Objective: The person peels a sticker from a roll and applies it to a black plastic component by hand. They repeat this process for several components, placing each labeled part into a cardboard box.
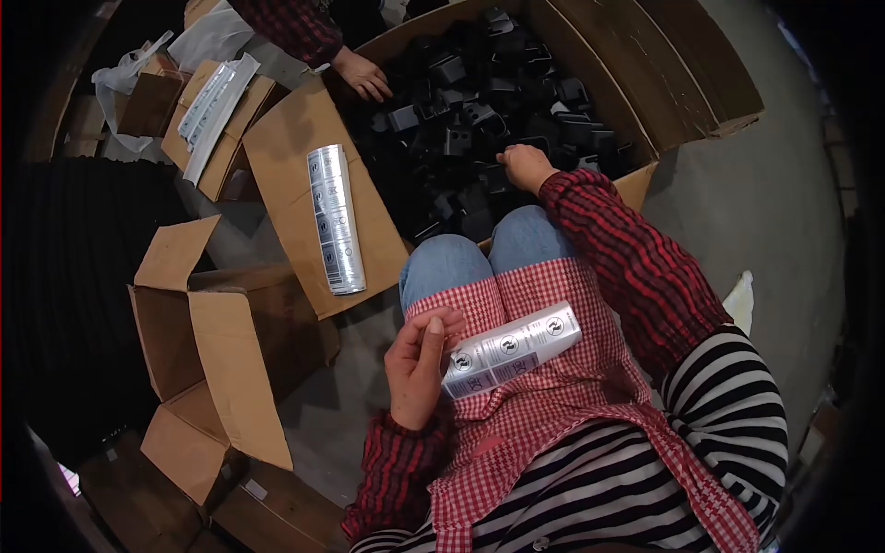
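The left hand (417,367) was curled against a silver, black-printed label strip (516,348) at its three o'clock, its grip unclear. Toward one o'clock, the right hand (528,168) bent its fingers over black plastic pieces (457,141) in a brown cardboard box (636,187); whether it grasped one, I could not tell. A co-worker's hand (365,76) lay at its ten o'clock.

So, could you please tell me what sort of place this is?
Probably a packing area in a workshop or warehouse, judging by the large carton of black parts, the open cardboard box and the printed silvery strips.
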A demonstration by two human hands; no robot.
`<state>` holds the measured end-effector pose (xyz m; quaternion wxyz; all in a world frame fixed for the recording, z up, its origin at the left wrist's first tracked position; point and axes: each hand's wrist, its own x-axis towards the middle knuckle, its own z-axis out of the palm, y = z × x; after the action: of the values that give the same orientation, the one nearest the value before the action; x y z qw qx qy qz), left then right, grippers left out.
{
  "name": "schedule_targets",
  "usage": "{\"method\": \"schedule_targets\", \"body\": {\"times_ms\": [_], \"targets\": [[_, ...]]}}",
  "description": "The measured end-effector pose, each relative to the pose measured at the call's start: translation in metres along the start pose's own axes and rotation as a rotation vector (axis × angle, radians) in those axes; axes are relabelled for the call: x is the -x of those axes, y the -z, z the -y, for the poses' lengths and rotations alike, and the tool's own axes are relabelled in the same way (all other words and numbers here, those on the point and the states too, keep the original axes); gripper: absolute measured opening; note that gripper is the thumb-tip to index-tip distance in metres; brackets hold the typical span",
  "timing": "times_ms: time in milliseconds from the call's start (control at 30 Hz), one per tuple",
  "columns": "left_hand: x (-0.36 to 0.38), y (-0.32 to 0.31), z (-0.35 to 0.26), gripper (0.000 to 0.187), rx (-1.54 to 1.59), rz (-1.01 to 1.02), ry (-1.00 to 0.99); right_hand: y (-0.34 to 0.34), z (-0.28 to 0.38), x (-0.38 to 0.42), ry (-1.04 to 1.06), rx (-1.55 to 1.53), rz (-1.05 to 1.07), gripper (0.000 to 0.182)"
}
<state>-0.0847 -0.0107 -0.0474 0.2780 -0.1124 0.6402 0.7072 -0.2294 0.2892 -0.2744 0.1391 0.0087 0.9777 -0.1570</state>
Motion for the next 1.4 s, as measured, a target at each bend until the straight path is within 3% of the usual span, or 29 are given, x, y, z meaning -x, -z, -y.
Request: {"method": "schedule_targets", "body": {"times_ms": [67,133,167,200,267,333,400,433,500,567,633,667,700,733,767,833,867,900,933,967,1033,1100,1167,1200,1267,1300,1367,1400], "targets": [[-0.005,0.0,-0.007,0.026,-0.02,0.002,-0.04,0.007,-0.008,-0.004,-0.006,0.003,-0.027,0.032],[-0.01,-0.001,-0.013,0.026,-0.042,0.012,-0.078,0.031,-0.015,0.001,-0.049,-0.318,-0.292,0.036],[-0.013,-0.003,-0.016,0.026,-0.047,0.026,-0.114,0.061,-0.009,0.009,-0.221,-0.564,-0.149,0.036],[-0.015,-0.006,-0.019,0.026,-0.053,0.041,-0.148,0.08,-0.01,0.013,-0.226,-0.562,-0.157,0.036],[-0.021,-0.013,-0.022,0.026,-0.101,0.095,-0.203,0.112,-0.011,0.027,-0.344,-1.111,0.124,0.035],[-0.026,-0.023,-0.026,0.028,-0.149,0.147,-0.258,0.158,0.013,0.057,-0.275,-1.158,0.204,0.033],[-0.027,-0.038,-0.036,0.043,-0.216,0.102,-0.441,0.174,0.026,0.076,-0.141,-1.466,0.396,0.025],[-0.025,-0.044,-0.042,0.043,-0.219,0.1,-0.454,0.176,0.03,0.084,-0.127,-1.463,0.39,0.025],[-0.019,-0.052,-0.051,0.059,-0.361,0.055,-0.643,0.171,0.038,0.101,0.125,-1.735,0.619,0.016],[-0.014,-0.051,-0.057,0.064,-0.381,0.072,-0.725,0.153,0.053,0.119,0.035,-1.876,0.595,0.013],[-0.011,-0.04,-0.062,0.058,-0.844,0.25,-0.903,0.152,0.081,0.147,-0.034,-1.975,0.729,0.015],[-0.004,-0.041,-0.066,0.048,-0.941,0.217,-1.037,0.157,0.097,0.163,-0.085,-1.956,0.725,0.017],[0.003,-0.04,-0.063,0.048,-0.953,0.21,-1.042,0.165,0.112,0.176,-0.134,-1.937,0.721,0.019],[0.01,-0.038,-0.056,0.04,-0.727,0.23,-0.865,0.142,0.107,0.171,0.084,-2.054,0.927,0.023],[0.018,-0.038,-0.051,0.033,-0.501,0.245,-0.685,0.137,0.111,0.175,0.096,-2.056,0.932,0.023],[0.034,-0.041,-0.055,0.028,-0.196,0.113,-0.501,0.149,0.129,0.189,0.181,-1.568,0.4,0.029],[0.037,-0.04,-0.057,0.028,-0.027,0.078,-0.379,0.162,0.134,0.203,0.112,-1.601,0.188,0.038],[0.041,-0.037,-0.057,0.034,0.139,0.161,-0.252,0.167,0.135,0.213,0.176,-1.657,0.113,0.045],[0.044,-0.036,-0.054,0.034,0.145,0.153,-0.255,0.171,0.137,0.223,0.238,-1.71,0.037,0.053],[0.046,-0.036,-0.048,0.035,0.28,0.257,-0.209,0.173,0.141,0.233,0.315,-1.534,0.015,0.066],[0.055,-0.038,-0.038,0.044,0.388,0.416,-0.102,0.182,0.159,0.252,0.453,-1.132,0.04,0.067],[0.063,-0.039,-0.03,0.046,0.326,0.461,-0.135,0.168,0.168,0.253,0.406,-1.106,0.057,0.059],[0.07,-0.038,-0.023,0.048,0.271,0.488,-0.158,0.154,0.174,0.251,0.476,-0.864,-0.212,0.05],[0.074,-0.036,-0.02,0.044,0.156,0.473,-0.189,0.157,0.18,0.253,0.428,-0.806,-0.21,0.048],[0.077,-0.03,-0.012,0.044,-0.075,0.43,-0.25,0.156,0.182,0.252,0.438,-0.792,-0.204,0.046],[0.081,-0.032,-0.01,0.044,-0.073,0.428,-0.241,0.158,0.178,0.247,0.277,-1.144,-0.005,0.03],[0.09,-0.036,-0.009,0.037,0.016,0.406,-0.246,0.164,0.167,0.236,0.234,-1.434,-0.258,0.029],[0.091,-0.034,-0.008,0.03,0.081,0.283,-0.291,0.166,0.162,0.238,0.251,-1.374,-0.383,0.031]]}}
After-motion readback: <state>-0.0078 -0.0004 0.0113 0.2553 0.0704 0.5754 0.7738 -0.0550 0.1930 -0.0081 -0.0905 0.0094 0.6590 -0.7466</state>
